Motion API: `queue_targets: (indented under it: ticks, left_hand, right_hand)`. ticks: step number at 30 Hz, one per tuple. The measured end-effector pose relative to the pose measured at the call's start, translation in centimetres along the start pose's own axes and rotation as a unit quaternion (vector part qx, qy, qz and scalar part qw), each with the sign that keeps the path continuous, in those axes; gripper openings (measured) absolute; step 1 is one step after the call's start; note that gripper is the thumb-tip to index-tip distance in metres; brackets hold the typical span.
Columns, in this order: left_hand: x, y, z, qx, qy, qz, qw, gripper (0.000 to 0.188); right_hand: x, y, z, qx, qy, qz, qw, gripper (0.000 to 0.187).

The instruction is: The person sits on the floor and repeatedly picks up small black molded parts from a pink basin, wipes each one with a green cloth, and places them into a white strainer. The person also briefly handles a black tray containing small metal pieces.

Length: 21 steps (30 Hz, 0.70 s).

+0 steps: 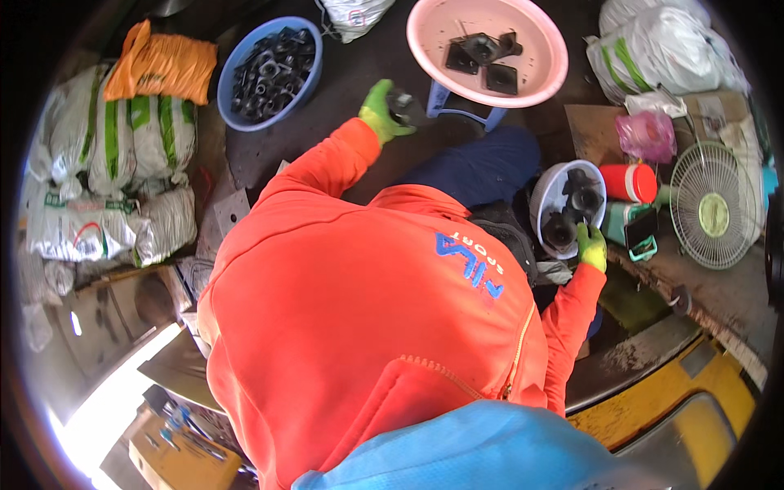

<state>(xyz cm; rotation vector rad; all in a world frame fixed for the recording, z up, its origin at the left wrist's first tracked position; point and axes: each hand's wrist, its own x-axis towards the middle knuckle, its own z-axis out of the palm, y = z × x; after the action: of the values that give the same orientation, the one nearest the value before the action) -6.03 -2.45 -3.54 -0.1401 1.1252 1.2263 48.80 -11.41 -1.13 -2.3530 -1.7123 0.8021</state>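
My left hand, in a yellow-green glove, is out in front at the middle left. Its fingers and thumb close around a small black molded part, held above the dark floor. On the right, my gloved right hand grips the near rim of a white basket. The basket tilts toward me and holds several black flared parts. Ahead of me a pink basin rests on a blue stool, with a few black square-based parts in it.
A blue tub full of black parts stands at the front left. Filled sacks and an orange bag pile up at far left. At right are a fan, a red jar, a pink bag and white sacks.
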Motion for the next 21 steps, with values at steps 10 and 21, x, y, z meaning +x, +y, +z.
queue_targets:
  ticks: [10, 21]
  left_hand:
    - [5.4, 18.1, -8.6, 0.084, 0.099, 0.365, 0.922, 0.077]
    - [4.2, -8.1, 12.0, 0.284, -0.451, 0.071, 0.843, 0.040]
  right_hand:
    - [-0.4, 0.7, 0.0, 0.384, 0.016, 0.101, 0.918, 0.040]
    - [-8.0, -0.4, -3.5, 0.581, 0.206, 0.117, 0.779, 0.048]
